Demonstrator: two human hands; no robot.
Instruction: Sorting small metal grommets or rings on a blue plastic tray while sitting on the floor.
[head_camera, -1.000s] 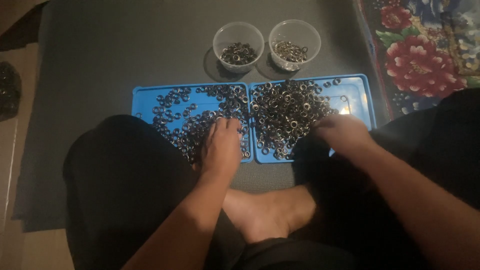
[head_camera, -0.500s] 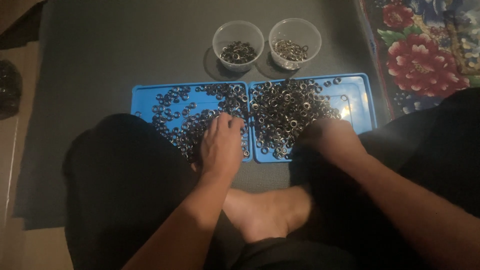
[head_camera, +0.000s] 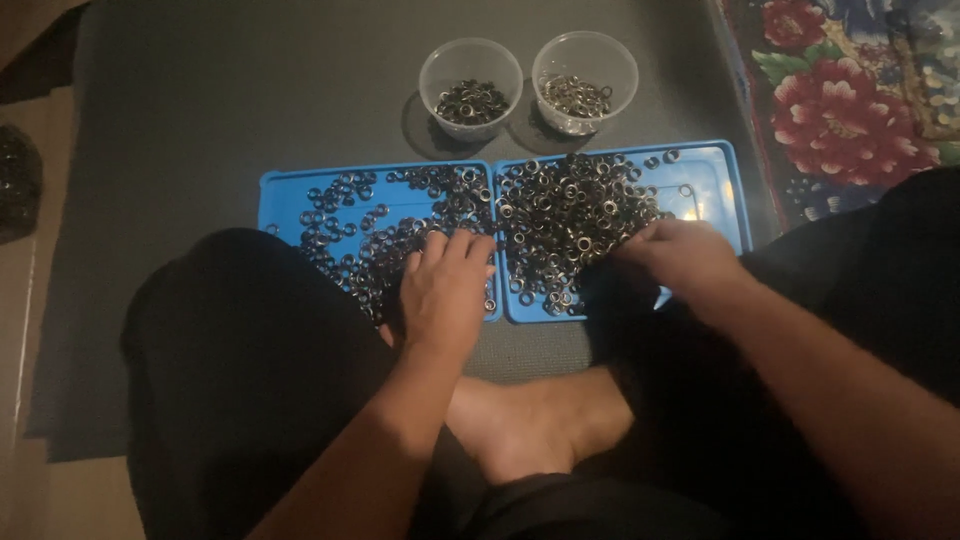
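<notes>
We see two blue trays (head_camera: 700, 170) side by side on a dark mat (head_camera: 200, 100), both strewn with small metal rings (head_camera: 570, 205). The left hand (head_camera: 443, 292) lies flat, fingers loose, on the rings at the left tray's near right corner, gripping nothing. The right hand (head_camera: 680, 258) pinches at rings by the right tray's near edge; what it holds we cannot tell. Two clear cups (head_camera: 471, 85) stand beyond the trays, rings inside. A flowered rug (head_camera: 850, 110) borders the mat's right edge.
</notes>
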